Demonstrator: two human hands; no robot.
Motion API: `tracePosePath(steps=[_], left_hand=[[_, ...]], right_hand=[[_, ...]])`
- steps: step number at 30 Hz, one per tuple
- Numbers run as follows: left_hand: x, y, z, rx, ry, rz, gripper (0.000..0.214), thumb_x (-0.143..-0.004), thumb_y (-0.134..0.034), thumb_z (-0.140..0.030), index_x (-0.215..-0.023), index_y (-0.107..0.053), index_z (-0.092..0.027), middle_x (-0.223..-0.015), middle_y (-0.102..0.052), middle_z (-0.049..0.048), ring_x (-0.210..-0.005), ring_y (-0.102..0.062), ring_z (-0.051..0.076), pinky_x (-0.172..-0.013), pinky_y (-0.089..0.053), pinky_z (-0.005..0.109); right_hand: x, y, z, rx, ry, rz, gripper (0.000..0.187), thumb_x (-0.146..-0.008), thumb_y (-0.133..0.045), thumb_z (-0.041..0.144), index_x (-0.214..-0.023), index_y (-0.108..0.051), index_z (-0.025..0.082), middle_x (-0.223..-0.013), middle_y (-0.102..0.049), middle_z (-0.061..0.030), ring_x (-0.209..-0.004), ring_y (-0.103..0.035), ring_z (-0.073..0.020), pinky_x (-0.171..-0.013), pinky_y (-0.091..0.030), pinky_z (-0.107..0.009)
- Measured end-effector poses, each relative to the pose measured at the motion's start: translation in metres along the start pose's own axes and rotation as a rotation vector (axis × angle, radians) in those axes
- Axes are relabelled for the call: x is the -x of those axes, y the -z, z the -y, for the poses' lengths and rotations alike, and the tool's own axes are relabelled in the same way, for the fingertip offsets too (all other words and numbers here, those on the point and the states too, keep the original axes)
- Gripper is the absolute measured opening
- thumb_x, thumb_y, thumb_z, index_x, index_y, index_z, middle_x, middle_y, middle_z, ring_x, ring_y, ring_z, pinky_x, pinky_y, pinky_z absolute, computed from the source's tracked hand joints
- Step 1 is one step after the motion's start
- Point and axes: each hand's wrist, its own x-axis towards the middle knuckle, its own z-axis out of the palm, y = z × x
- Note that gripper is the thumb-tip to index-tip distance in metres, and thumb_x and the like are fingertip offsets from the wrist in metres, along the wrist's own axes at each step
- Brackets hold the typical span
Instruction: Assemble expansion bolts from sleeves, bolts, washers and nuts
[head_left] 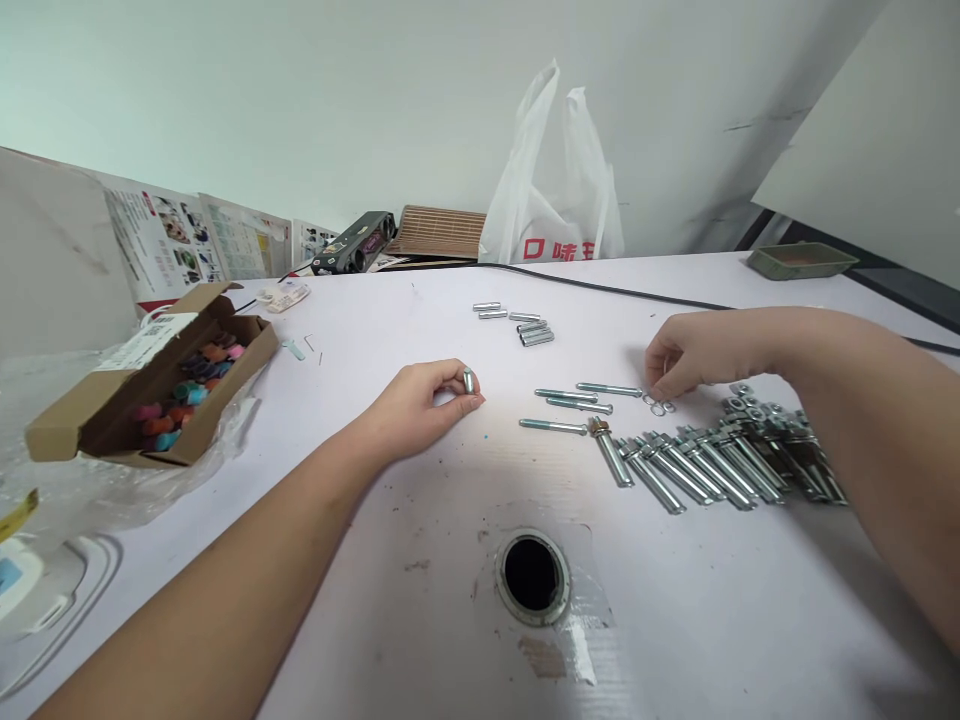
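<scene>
My left hand [424, 405] rests on the white table [420, 620] with its fingers closed on a short metal sleeve [469, 381], held upright at the fingertips. My right hand [686, 352] is curled, fingertips pinched down over a few small washers [658, 404] lying on the table. Three bare bolts [577, 400] lie between the hands. A row of several assembled expansion bolts [712, 465] lies under my right forearm. Several loose metal sleeves [525, 325] lie farther back in the middle.
An open cardboard box [120, 400] of coloured pieces sits at the left on clear plastic. A round cable hole [532, 574] opens near the front. A white plastic bag [555, 190], a black cable [637, 293] and a green tray [801, 260] stand at the back.
</scene>
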Motion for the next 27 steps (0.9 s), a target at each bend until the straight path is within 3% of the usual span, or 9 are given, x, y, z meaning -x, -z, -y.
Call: tracePosePath(steps=[2,3,9,13,17,19,22,27], left_hand=[[0.000,0.000,-0.001,-0.003,0.002,0.003,0.024,-0.096,-0.073,-0.044,-0.096,-0.075,-0.020,-0.090,-0.076,-0.0001,-0.086,-0.063,0.016,-0.083,-0.046,0.031],[0.000,0.000,-0.001,-0.002,0.001,0.003,0.024,-0.096,-0.073,-0.043,-0.096,-0.074,-0.020,-0.091,-0.076,0.0000,-0.086,-0.063,0.016,-0.083,-0.046,0.031],[0.002,0.000,-0.002,-0.010,-0.013,-0.003,0.023,-0.097,-0.071,-0.043,-0.095,-0.074,-0.020,-0.093,-0.078,0.0007,-0.085,-0.064,0.016,-0.083,-0.047,0.031],[0.003,0.001,-0.001,-0.004,0.002,0.004,0.024,-0.097,-0.070,-0.044,-0.097,-0.073,-0.021,-0.095,-0.080,0.0014,-0.082,-0.064,0.016,-0.079,-0.047,0.031],[0.003,0.000,0.000,-0.001,-0.006,-0.002,0.024,-0.098,-0.069,-0.045,-0.097,-0.074,-0.022,-0.095,-0.080,0.0014,-0.082,-0.064,0.016,-0.080,-0.048,0.031],[0.003,0.000,0.001,0.013,-0.002,0.002,0.023,-0.097,-0.069,-0.044,-0.098,-0.075,-0.022,-0.095,-0.079,0.0012,-0.082,-0.064,0.016,-0.082,-0.049,0.031],[0.003,0.001,0.000,0.033,-0.004,0.009,0.020,-0.097,-0.070,-0.041,-0.097,-0.074,-0.022,-0.096,-0.078,0.0008,-0.084,-0.063,0.016,-0.085,-0.050,0.031],[0.003,0.001,0.001,0.055,-0.023,0.009,0.019,-0.096,-0.070,-0.040,-0.095,-0.073,-0.022,-0.096,-0.079,0.0014,-0.089,-0.066,0.018,-0.089,-0.053,0.032]], right_hand=[[0.001,0.006,-0.002,-0.003,-0.044,0.160,0.010,-0.087,-0.077,0.024,-0.077,-0.080,0.022,-0.082,-0.068,-0.0054,-0.075,-0.059,-0.0187,-0.072,-0.044,-0.036],[0.001,0.009,-0.005,-0.001,-0.044,0.176,0.011,-0.090,-0.076,0.029,-0.080,-0.080,0.024,-0.085,-0.068,-0.0050,-0.077,-0.058,-0.0189,-0.072,-0.043,-0.036],[-0.006,0.017,-0.013,-0.189,0.065,-0.040,0.026,-0.079,-0.084,0.054,-0.089,-0.078,0.030,-0.097,-0.074,-0.0059,-0.083,-0.062,-0.0238,-0.068,-0.048,-0.037],[-0.004,0.004,0.018,-0.445,0.083,-0.172,0.026,-0.078,-0.085,0.049,-0.086,-0.077,0.025,-0.103,-0.079,-0.0074,-0.085,-0.066,-0.0224,-0.065,-0.049,-0.033],[-0.007,-0.007,0.050,-0.536,0.050,-0.163,0.022,-0.083,-0.083,0.041,-0.087,-0.074,0.021,-0.098,-0.080,-0.0084,-0.079,-0.068,-0.0191,-0.062,-0.047,-0.031],[-0.016,-0.006,0.061,-0.472,0.072,-0.137,0.028,-0.086,-0.082,0.040,-0.106,-0.074,0.021,-0.098,-0.081,-0.0075,-0.086,-0.072,-0.0210,-0.064,-0.050,-0.030],[-0.035,-0.001,0.077,-0.165,0.152,-0.116,0.043,-0.093,-0.077,0.038,-0.132,-0.070,0.021,-0.105,-0.082,-0.0056,-0.092,-0.074,-0.0218,-0.070,-0.053,-0.032],[-0.059,0.008,0.101,0.157,0.250,-0.101,0.026,-0.087,-0.079,0.026,-0.111,-0.083,0.020,-0.115,-0.081,-0.0077,-0.100,-0.073,-0.0245,-0.083,-0.054,-0.035]])
